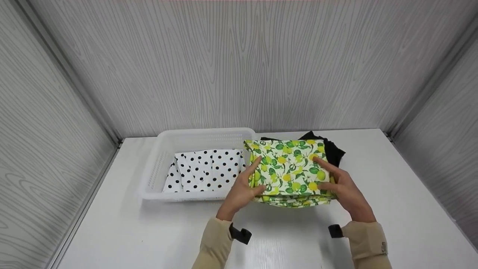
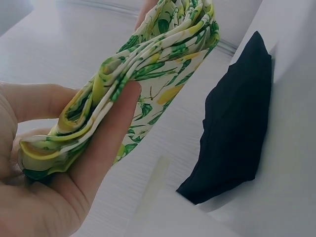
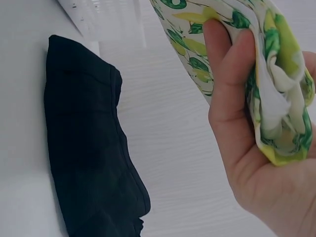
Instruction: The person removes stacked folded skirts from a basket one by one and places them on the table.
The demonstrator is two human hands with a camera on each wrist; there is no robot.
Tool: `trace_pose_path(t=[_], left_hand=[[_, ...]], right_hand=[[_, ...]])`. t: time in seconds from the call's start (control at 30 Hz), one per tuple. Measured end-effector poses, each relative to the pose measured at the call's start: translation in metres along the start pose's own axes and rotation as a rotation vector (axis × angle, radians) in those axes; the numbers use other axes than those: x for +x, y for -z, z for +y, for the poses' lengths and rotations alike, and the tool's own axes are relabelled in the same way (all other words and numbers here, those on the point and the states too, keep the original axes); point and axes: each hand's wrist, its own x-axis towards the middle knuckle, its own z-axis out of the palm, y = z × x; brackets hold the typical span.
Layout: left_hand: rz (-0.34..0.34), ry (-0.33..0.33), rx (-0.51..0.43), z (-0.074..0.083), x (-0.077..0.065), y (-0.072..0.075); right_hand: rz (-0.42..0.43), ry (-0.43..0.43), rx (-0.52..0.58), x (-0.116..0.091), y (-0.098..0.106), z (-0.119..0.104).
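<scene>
Your left hand (image 1: 240, 192) and right hand (image 1: 345, 189) are bare, your sleeves (image 1: 213, 243) tan. Small dark lettering (image 1: 384, 247) marks the right cuff (image 1: 363, 239). A black strap (image 1: 234, 231) with a blocky end shows at your left wrist, a black block (image 1: 335, 231) at your right.

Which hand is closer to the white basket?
Left. The left hand is by the white basket; the right hand is farther away, across the lemon-print cloth.

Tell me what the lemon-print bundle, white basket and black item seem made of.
Lemon-print bundle: fabric, perhaps cotton, matte, as it folds in soft layers.
White basket: probably plastic, smooth, judging by its perforated wall and rounded rim.
Black item: likely matte cloth, given its creases and apparent seam; fiber unclear.
</scene>
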Motion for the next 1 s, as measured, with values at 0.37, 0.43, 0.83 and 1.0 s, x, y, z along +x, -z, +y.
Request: trace_pose_path(t=[0.37, 0.43, 0.83, 1.0], left_hand=[[-0.099, 0.033, -0.025, -0.005, -0.001, -0.034], [-0.116, 0.027, -0.017, -0.006, -0.002, -0.038], [-0.172, 0.024, 0.0, -0.026, -0.012, -0.06], [-0.198, 0.07, -0.039, -0.039, -0.018, -0.069]], right_hand=[[0.032, 0.028, 0.018, -0.039, 0.024, 0.012], [0.032, 0.042, -0.004, -0.044, 0.028, 0.014], [0.074, -0.104, -0.064, -0.07, 0.044, 0.033], [0.061, -0.219, -0.079, -0.078, 0.049, 0.042]])
